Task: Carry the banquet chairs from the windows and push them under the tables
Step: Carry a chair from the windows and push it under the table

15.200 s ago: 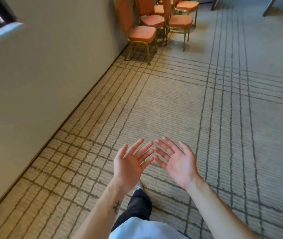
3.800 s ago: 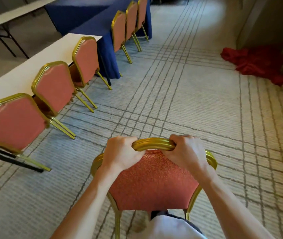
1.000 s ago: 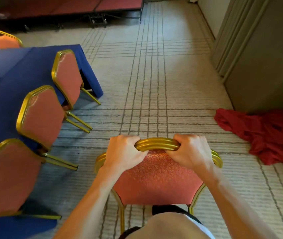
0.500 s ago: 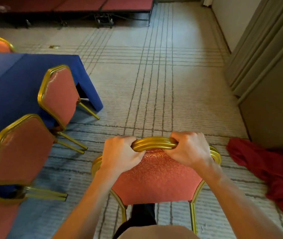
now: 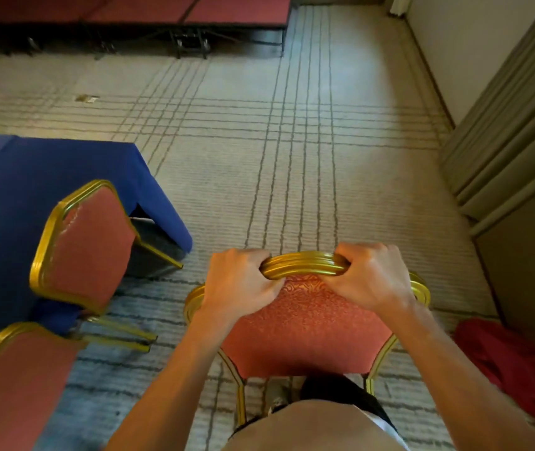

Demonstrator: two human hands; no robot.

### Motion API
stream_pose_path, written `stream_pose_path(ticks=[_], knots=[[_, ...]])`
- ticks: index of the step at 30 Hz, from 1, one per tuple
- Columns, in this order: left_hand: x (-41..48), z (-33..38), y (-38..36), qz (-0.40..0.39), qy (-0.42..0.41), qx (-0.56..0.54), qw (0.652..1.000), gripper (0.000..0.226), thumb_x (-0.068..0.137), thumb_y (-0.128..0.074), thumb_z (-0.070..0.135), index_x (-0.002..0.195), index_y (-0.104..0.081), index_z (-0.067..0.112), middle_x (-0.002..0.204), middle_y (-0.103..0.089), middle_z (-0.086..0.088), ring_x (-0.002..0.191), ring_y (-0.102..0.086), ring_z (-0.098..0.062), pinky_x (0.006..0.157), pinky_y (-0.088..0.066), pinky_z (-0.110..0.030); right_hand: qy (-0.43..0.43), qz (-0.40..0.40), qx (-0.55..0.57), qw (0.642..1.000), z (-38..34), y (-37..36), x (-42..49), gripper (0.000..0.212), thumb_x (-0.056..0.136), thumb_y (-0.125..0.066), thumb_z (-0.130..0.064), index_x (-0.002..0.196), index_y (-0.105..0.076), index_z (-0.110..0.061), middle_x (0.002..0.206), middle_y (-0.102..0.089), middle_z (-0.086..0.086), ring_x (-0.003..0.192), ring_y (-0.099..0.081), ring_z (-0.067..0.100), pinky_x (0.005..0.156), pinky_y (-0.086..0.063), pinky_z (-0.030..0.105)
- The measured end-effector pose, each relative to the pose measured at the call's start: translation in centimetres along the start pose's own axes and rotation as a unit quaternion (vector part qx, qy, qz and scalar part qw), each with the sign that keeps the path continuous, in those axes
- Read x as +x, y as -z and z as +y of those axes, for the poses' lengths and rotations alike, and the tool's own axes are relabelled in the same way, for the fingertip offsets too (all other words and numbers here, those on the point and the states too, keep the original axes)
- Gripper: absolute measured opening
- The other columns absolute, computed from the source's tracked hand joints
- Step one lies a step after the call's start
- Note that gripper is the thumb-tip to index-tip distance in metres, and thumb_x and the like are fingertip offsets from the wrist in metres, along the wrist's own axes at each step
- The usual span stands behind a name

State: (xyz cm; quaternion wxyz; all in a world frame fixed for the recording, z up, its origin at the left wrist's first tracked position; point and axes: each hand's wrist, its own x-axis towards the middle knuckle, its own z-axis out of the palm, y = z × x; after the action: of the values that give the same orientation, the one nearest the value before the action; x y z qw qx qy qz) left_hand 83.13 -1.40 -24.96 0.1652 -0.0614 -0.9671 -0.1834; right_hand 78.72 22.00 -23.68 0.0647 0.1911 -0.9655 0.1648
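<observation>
Left hand: the left hand (image 5: pixel 238 284) is curled tight over the gold top rail of the carried chair (image 5: pixel 305 323), fingers wrapped over the far side of the frame, thumb side towards the person.
Right hand: the right hand (image 5: pixel 370 278) is closed on the same rail, just beside the left, with a short bare stretch of gold rail showing between the two hands.
Carried chair: its salmon-red patterned backrest faces the camera, directly in front of the person's body, over the carpet (image 5: pixel 292 174); two gold rear legs run down from the backrest beside a dark trouser leg and a shoe (whether the legs touch the floor cannot be told from here).
Bench: a bench under a blue cloth (image 5: pixel 31 177) stands at the left, its near corner hanging down to the carpet well left of the carried chair.
Tucked chair: a second chair (image 5: pixel 87 242) is pushed in at the bench's end, back towards the aisle, gold legs splayed out over the carpet.
Nearest chair: a third chair (image 5: pixel 15 382) sits at the lower left, also against the bench, only its backrest in view.
Red cloth: a crumpled red cloth (image 5: pixel 516 369) lies on the carpet at the lower right, by the grey partition wall (image 5: pixel 520 125).
Far end: a low red-topped stage platform (image 5: pixel 162 8) on dark folding legs runs across the top.
</observation>
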Motion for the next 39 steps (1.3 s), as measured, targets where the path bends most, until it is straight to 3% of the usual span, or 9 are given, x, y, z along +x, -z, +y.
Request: stream_pose_path(ticks=[6, 10, 13, 16, 20, 24, 29, 35, 39], knots=[[11.9, -6.8, -2.9, 0.005, -0.012, 0.052, 0.999, 0.038, 0.071, -0.069, 0.045, 0.053, -0.043, 0.022, 0.048, -0.045, 0.009, 0.046, -0.047, -0.016, 0.054, -0.023, -0.025, 0.002, -0.001, 0.011, 1.0, 1.8, -4.0, 14.1, 0.046, 0.075, -0.071, -0.054, 0.054, -0.039, -0.028, 0.053, -0.054, -0.009, 0.054, -0.057, 0.019, 0.063, -0.049, 0.031], [20.3, -11.4, -5.0, 0.009, 0.034, 0.054, 0.998, 0.04, 0.071, -0.07, 0.043, 0.052, -0.043, 0.022, 0.046, -0.044, 0.007, 0.044, -0.044, -0.014, 0.047, -0.021, -0.026, 0.037, 0.001, 0.02, 0.999, 3.1, -6.8, 25.0, 0.049, 0.077, -0.069, -0.058, 0.055, -0.038, -0.028, 0.052, -0.054, -0.009, 0.053, -0.058, 0.019, 0.063, -0.053, 0.033], [26.4, -14.4, -5.9, 0.008, 0.074, 0.043, 0.996, 0.04, 0.069, -0.071, 0.042, 0.052, -0.043, 0.019, 0.045, -0.043, 0.007, 0.044, -0.044, -0.015, 0.048, -0.022, -0.027, 0.047, -0.034, 0.027, 0.998, 3.6, -7.5, 33.2, 0.048, 0.078, -0.065, -0.064, 0.058, -0.041, -0.028, 0.062, -0.064, -0.006, 0.066, -0.065, 0.022, 0.068, -0.052, 0.034], [32.2, -17.1, -6.0, 0.025, 0.104, 0.053, 0.993, 0.041, 0.067, -0.071, 0.04, 0.051, -0.039, 0.02, 0.044, -0.039, 0.007, 0.042, -0.043, -0.016, 0.046, -0.02, -0.025, 0.088, -0.01, 0.037, 0.995, 3.8, -8.0, 40.6, 0.047, 0.077, -0.064, -0.064, 0.058, -0.039, -0.029, 0.058, -0.063, -0.004, 0.061, -0.066, 0.024, 0.064, -0.053, 0.035], [38.7, -21.9, -5.9, 0.033, 0.111, 0.06, 0.991, 0.032, 0.068, -0.063, 0.039, 0.051, -0.047, 0.017, 0.044, -0.046, 0.004, 0.042, -0.045, -0.017, 0.044, -0.027, -0.028, 0.105, 0.009, 0.038, 0.994, 2.7, -9.4, 49.0, 0.04, 0.072, -0.058, -0.061, 0.058, -0.051, -0.024, 0.055, -0.06, -0.005, 0.057, -0.064, 0.022, 0.06, -0.047, 0.031], [44.5, -27.0, -5.9, 0.063, 0.123, 0.065, 0.988, 0.032, 0.07, -0.058, 0.039, 0.049, -0.043, 0.019, 0.043, -0.041, 0.006, 0.039, -0.039, -0.015, 0.045, -0.019, -0.025, 0.145, -0.001, 0.054, 0.988, 1.4, -11.7, 58.3, 0.04, 0.066, -0.05, -0.062, 0.058, -0.056, -0.023, 0.051, -0.055, -0.007, 0.052, -0.059, 0.02, 0.055, -0.047, 0.03], [52.0, -36.0, -6.5, 0.103, 0.153, 0.069, 0.98, 0.039, 0.069, -0.065, 0.036, 0.052, -0.032, 0.024, 0.045, -0.029, 0.011, 0.041, -0.033, -0.011, 0.049, -0.015, -0.026, 0.196, 0.031, 0.029, 0.98, -2.1, -15.8, 71.1, 0.041, 0.069, -0.064, -0.062, 0.057, -0.05, -0.025, 0.047, -0.049, -0.012, 0.05, -0.058, 0.015, 0.053, -0.041, 0.024], [60.4, -46.7, -4.7, 0.102, 0.176, 0.073, 0.976, 0.036, 0.066, -0.061, 0.038, 0.05, -0.038, 0.017, 0.043, -0.037, 0.006, 0.041, -0.038, -0.013, 0.049, -0.018, -0.027, 0.202, -0.004, 0.015, 0.979, -7.9, -17.7, 83.9, 0.044, 0.075, -0.069, -0.065, 0.062, -0.055, -0.025, 0.051, -0.055, -0.008, 0.055, -0.058, 0.016, 0.058, -0.046, 0.028], [64.8, -52.0, -2.8, 0.12, 0.187, 0.07, 0.972, 0.035, 0.068, -0.063, 0.035, 0.049, -0.039, 0.017, 0.043, -0.028, 0.009, 0.041, -0.031, -0.01, 0.048, -0.016, -0.022, 0.24, 0.022, 0.023, 0.97, -11.5, -18.5, 91.3, 0.039, 0.071, -0.078, -0.059, 0.062, -0.06, -0.025, 0.049, -0.052, -0.009, 0.053, -0.058, 0.017, 0.056, -0.041, 0.026]])
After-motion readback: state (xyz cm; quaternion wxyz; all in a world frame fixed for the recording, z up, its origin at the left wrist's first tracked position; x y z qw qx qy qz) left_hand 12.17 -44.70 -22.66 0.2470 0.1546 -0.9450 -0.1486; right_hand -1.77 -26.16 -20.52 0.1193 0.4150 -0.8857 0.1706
